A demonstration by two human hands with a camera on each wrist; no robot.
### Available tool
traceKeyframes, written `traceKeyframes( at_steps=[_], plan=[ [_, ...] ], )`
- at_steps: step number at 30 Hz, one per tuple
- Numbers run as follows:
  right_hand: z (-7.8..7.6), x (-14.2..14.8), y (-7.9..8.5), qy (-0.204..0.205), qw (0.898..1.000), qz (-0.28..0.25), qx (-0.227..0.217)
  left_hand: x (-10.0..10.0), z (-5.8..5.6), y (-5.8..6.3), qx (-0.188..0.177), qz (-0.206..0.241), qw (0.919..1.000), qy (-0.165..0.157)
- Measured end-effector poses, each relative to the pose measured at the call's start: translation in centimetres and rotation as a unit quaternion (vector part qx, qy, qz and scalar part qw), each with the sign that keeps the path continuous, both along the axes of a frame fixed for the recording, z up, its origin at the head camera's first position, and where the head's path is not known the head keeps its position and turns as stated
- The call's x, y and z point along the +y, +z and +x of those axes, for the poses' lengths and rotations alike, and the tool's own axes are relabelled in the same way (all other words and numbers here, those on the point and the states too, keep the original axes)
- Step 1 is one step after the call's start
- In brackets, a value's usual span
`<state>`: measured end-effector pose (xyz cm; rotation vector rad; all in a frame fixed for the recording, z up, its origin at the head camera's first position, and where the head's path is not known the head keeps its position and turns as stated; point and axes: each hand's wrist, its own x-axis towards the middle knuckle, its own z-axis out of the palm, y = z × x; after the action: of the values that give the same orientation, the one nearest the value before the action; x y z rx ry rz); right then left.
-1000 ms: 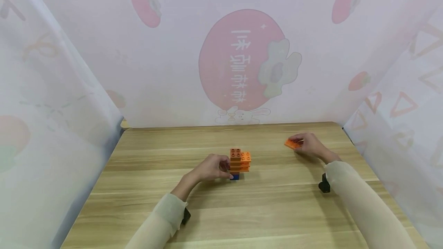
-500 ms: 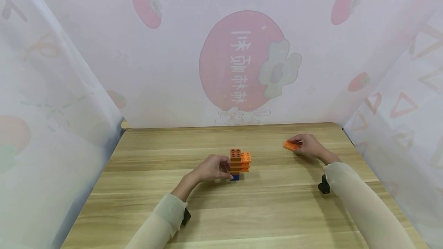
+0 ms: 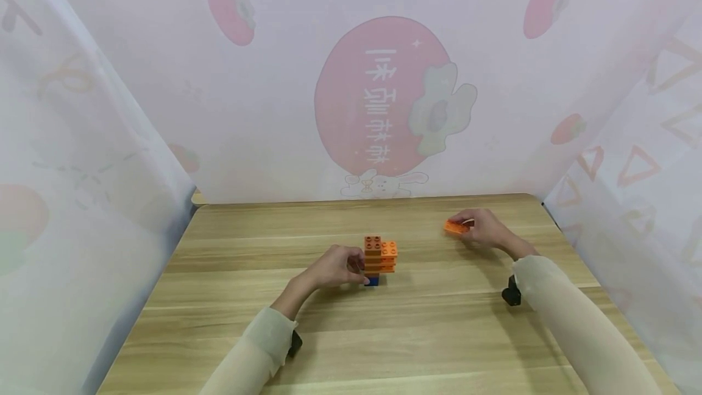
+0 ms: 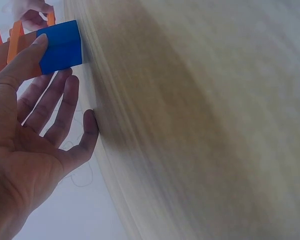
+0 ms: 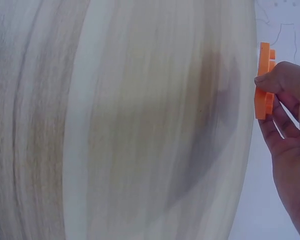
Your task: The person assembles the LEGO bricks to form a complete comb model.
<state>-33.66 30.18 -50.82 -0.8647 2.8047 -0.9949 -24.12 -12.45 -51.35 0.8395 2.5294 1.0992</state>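
Note:
A tower of toy building bricks [image 3: 373, 247] stands upright near the middle of the table, a blue brick [image 4: 62, 47] at its foot. Brown bricks rise above it, with orange plates [image 3: 389, 250] jutting out to the right. My left hand [image 3: 333, 267] holds the tower low down from its left side, thumb against the blue brick. Further back on the right, my right hand [image 3: 485, 227] pinches a thin orange building plate [image 5: 263, 82] between thumb and fingers. The plate's studs face the palm side in the right wrist view.
The wooden table [image 3: 307, 334] runs back to a pale printed cloth [image 3: 274, 139], with more cloth hanging at both sides. Black wrist cameras sit under both sleeves, the right one [image 3: 512, 292] low over the table.
My right hand has moved a little to the left with the orange plate, whose tilt has changed slightly. The left hand and the tower have stayed in place.

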Motion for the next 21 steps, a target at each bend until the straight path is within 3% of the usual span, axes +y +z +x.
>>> traceKeyframes(
  at_steps=[21],
  plan=[
    [0.8,-1.9,2.8,0.034,0.999,-0.019,0.021,0.0,0.0,0.0,0.001,0.001,1.0000,0.000]
  ],
)
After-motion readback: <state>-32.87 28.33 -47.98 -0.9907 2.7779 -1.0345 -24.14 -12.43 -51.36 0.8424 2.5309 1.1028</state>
